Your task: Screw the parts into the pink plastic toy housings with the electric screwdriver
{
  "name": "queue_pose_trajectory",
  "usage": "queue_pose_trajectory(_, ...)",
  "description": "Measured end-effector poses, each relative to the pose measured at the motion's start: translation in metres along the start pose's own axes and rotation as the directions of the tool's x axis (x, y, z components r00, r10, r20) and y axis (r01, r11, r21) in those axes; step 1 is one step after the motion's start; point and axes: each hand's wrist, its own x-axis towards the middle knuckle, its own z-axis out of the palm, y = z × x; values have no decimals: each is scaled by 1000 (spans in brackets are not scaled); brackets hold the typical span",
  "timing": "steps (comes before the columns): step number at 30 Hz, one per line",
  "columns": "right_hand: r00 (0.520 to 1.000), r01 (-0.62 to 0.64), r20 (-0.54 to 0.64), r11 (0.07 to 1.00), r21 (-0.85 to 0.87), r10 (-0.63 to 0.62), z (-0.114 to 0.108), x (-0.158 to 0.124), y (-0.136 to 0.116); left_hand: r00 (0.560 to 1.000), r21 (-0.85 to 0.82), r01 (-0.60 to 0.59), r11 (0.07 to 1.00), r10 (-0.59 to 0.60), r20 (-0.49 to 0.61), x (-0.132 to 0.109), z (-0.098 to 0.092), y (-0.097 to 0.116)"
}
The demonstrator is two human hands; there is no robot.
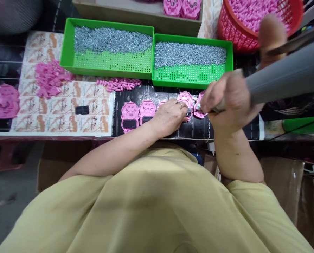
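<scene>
A row of pink plastic casings (130, 111) lies along the front of the table, and black rectangular pieces (129, 124) sit on some of them. My left hand (170, 117) rests over the middle of the row, its fingertips closed at a small part on one casing (185, 99). My right hand (229, 100), slightly blurred, is wrapped round a grey power screwdriver (286, 70). The tool lies sideways, its thin dark bit pointing left and reaching my left fingertips. Another casing (199, 107) is partly hidden behind my right hand.
Two green trays (106, 72) (192, 83) of screws stand behind the row. Small pink parts (50, 78) and a black piece (82, 110) lie left. A red basket (225, 30) stands back right, near a blurred hand (273, 35).
</scene>
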Motion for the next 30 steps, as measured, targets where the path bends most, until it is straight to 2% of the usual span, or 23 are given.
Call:
queue_pose_trajectory(2,987,107,-134,989,99,-93,4,-2,-9,1000,-59,7,998,-8,-23,0,-3,-2)
queue_pose_trajectory(3,981,130,-158,986,108,-112,6,-4,-12,999,-92,8,996,-12,-43,-1,-4,-2)
queue_pose_trajectory(7,981,85,-171,996,-35,-90,8,-9,-11,994,-203,-8,979,-14,-106,-4,-7,-2)
queue_pose_trajectory(9,981,103,-159,992,-68,-113,8,-9,-9,991,-232,-14,973,-18,-135,-6,-7,-1)
queue_pose_trajectory(12,973,196,-126,980,22,-192,9,-7,-8,983,-245,-8,969,-37,-181,-8,-6,0)
queue_pose_trajectory(16,956,280,-150,937,208,-252,13,-7,-11,986,-270,26,963,-70,-154,-8,-8,1)
queue_pose_trajectory(19,975,198,-141,965,170,-175,15,-9,-12,987,-272,58,961,-95,-127,-9,-9,0)
queue_pose_trajectory(24,991,22,-133,998,57,-15,17,-10,0,982,-197,92,976,-122,-142,-12,-9,-3)
queue_pose_trajectory(28,983,-42,-181,995,-90,25,13,-10,18,993,-119,100,988,-106,-45,-11,-9,-5)
queue_pose_trajectory(30,996,-81,-52,987,-141,75,9,-10,28,995,-89,97,991,-98,-2,-11,-9,-5)
